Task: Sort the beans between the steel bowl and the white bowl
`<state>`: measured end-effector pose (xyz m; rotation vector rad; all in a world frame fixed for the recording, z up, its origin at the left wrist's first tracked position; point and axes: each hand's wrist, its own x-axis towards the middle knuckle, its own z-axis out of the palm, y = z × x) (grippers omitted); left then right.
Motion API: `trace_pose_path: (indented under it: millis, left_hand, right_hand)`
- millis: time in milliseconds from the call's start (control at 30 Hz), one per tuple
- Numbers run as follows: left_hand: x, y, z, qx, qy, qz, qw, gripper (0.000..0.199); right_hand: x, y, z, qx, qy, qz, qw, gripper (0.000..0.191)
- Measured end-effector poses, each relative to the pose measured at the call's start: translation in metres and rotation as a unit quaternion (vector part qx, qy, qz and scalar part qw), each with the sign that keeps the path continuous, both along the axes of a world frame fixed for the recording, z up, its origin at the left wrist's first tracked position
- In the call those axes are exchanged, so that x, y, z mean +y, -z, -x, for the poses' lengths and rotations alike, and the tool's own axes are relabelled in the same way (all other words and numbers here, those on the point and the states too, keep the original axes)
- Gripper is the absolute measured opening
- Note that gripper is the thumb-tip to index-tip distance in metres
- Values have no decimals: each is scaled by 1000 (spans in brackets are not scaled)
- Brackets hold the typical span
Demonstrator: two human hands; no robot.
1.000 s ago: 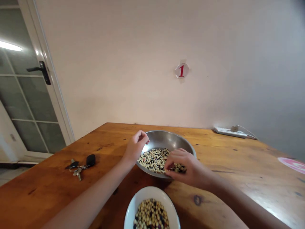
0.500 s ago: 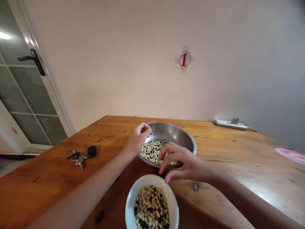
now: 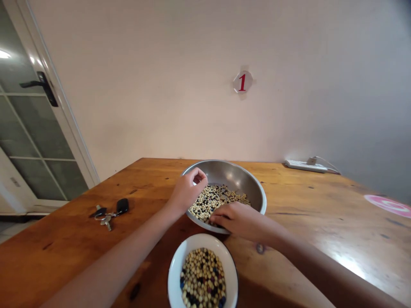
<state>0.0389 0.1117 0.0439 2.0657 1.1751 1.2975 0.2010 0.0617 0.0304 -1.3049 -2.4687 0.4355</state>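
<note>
A steel bowl (image 3: 242, 182) holds many small round cream and black pieces (image 3: 205, 203), like beads or beans. At the bowl's left side, my left hand (image 3: 189, 188) reaches over the rim, its thumb and fingers pressed together; anything in that pinch is hidden. My right hand (image 3: 236, 218) rests across the near rim, fingers closed down at the pieces inside. What its fingertips hold cannot be made out. Nearer to me stands a white dish (image 3: 176, 273) with a dark rim, holding similar but larger-looking round pieces (image 3: 204, 276), mostly tan and black with a few reddish ones.
Keys with a black fob (image 3: 122, 206) lie on the wooden table (image 3: 305, 222) to the left. A white power strip (image 3: 305, 166) with a plugged-in cable sits against the wall. A pink round sticker (image 3: 390, 206) is at the right. Beyond the table's left side is a door (image 3: 41, 141).
My right hand has lowered from above the near rim into the steel bowl, and its spread fingers have closed. The bowl looks tipped slightly toward me. My left hand stays pinched at the left side.
</note>
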Motion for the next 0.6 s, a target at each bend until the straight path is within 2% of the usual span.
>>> trace_pose_path:
  millis: [100,200,300,467,533,600]
  left_hand:
    - [2,1,1,1,-2,1,1000,7]
    - [6,4,2,-17,2,13,1000,7]
    - [9,6,3,-53,19,39,998,7]
    - [6,6,-1,-106,52,59,991,7]
    - [4,5,-3,-128,57,63,988,8]
    - [2,5,-4,-142,57,64,986,8]
  right_hand:
    - [6,-2,-2,67,-28,51,996,21]
    - [14,-4,-6,145,7,54,988,18]
    - [24,-6,-13,218,74,28,973,12]
    - [37,-5,-26,238,133,-70,960,15]
    - [38,-5,-30,285,140,-46,947,17]
    - [37,-6,-32,361,123,23,924,21]
